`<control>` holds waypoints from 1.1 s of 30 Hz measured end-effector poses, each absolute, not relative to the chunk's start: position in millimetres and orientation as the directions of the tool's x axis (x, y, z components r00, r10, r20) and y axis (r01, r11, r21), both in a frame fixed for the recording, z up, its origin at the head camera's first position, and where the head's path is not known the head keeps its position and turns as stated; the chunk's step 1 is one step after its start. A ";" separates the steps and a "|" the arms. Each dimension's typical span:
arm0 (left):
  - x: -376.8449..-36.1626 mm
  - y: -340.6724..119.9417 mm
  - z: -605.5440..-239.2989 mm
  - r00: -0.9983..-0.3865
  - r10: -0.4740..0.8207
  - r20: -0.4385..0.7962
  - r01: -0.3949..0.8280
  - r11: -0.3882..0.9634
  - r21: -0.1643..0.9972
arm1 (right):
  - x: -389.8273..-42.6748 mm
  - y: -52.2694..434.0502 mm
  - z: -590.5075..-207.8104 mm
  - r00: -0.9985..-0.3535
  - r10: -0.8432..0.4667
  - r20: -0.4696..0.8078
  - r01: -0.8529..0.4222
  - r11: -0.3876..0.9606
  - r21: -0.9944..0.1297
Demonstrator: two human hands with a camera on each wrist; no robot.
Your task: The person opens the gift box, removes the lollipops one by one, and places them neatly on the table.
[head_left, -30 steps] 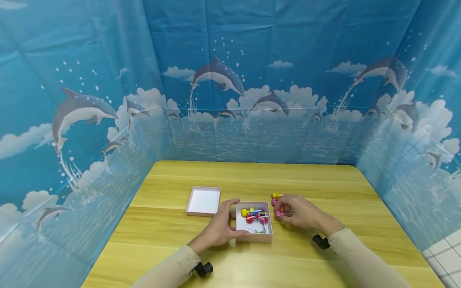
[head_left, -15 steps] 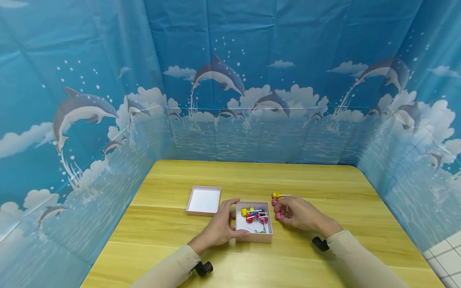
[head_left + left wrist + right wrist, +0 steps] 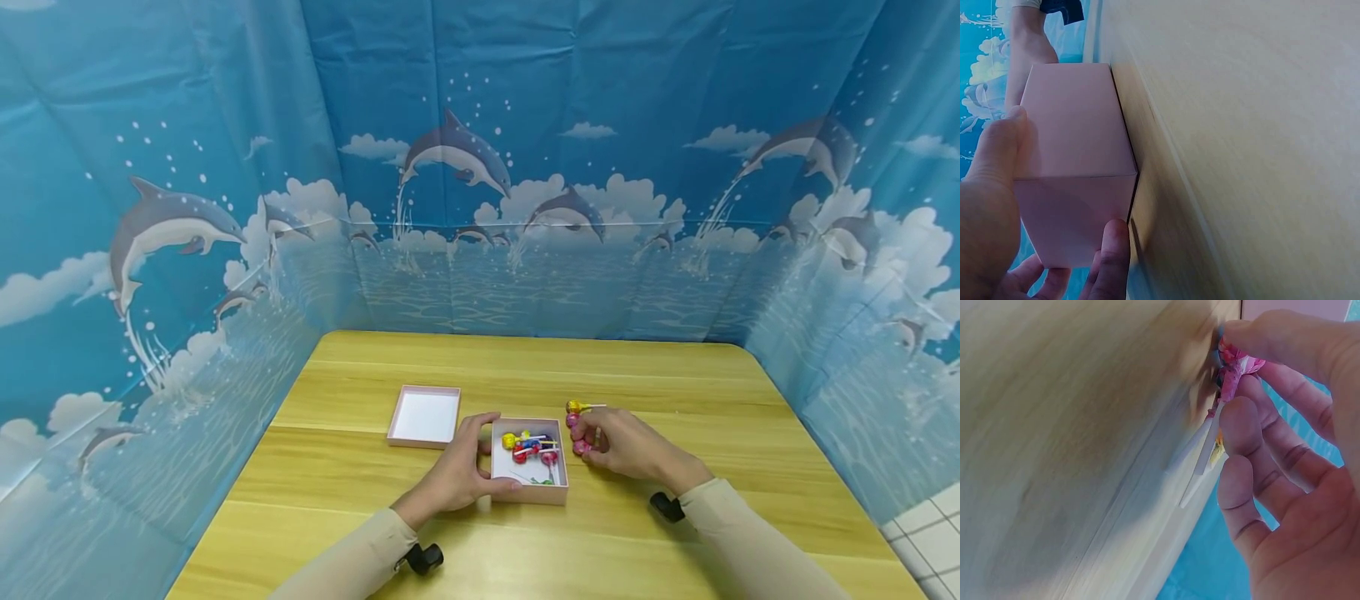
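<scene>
My left hand (image 3: pixel 459 475) grips the left side of an open pink box (image 3: pixel 529 495), thumb at the front wall and fingers around the back. Inside lie several wrapped lollipops, among them a yellow one (image 3: pixel 509 441), a red one (image 3: pixel 519 454) and a pink one (image 3: pixel 549 458). To the right of the box, my right hand (image 3: pixel 630 446) pinches a pink lollipop (image 3: pixel 1230 381) by its head, close over the table. Its white stick points away from the thumb in the right wrist view. Just beyond are another pink lollipop (image 3: pixel 573 422) and a yellow lollipop (image 3: pixel 573 407), in a column.
A shallow pink lid (image 3: pixel 426 417), white inside, lies upturned on the wooden table (image 3: pixel 360 517) to the left of the box. A dolphin-print curtain (image 3: pixel 480 275) encloses the table's back and sides. Black wrist cameras sit on both sleeves.
My right hand has shifted slightly right and down with the pink lollipop, settling it below the other pink one. The yellow lollipop's stick shows more. My left hand stays on the box.
</scene>
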State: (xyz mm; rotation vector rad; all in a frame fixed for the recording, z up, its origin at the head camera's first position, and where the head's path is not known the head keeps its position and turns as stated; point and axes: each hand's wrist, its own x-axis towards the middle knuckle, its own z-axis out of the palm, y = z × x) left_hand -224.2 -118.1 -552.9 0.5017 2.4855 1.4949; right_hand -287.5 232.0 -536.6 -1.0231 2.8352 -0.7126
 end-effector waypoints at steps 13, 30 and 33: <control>-222.8 -116.6 -550.9 -0.924 0.382 -0.001 0.177 0.429 0.886 | -285.2 230.5 -528.4 -0.774 -0.621 0.121 -0.604 0.669 -0.433; -220.1 -116.6 -548.6 -0.921 0.391 0.004 0.180 0.415 0.892 | -280.5 206.7 -495.5 -0.741 -0.653 0.157 -0.658 0.659 -0.364; -219.9 -116.4 -548.0 -0.920 0.392 0.001 0.183 0.428 0.885 | -279.1 200.7 -489.8 -0.732 -0.662 0.162 -0.669 0.653 -0.355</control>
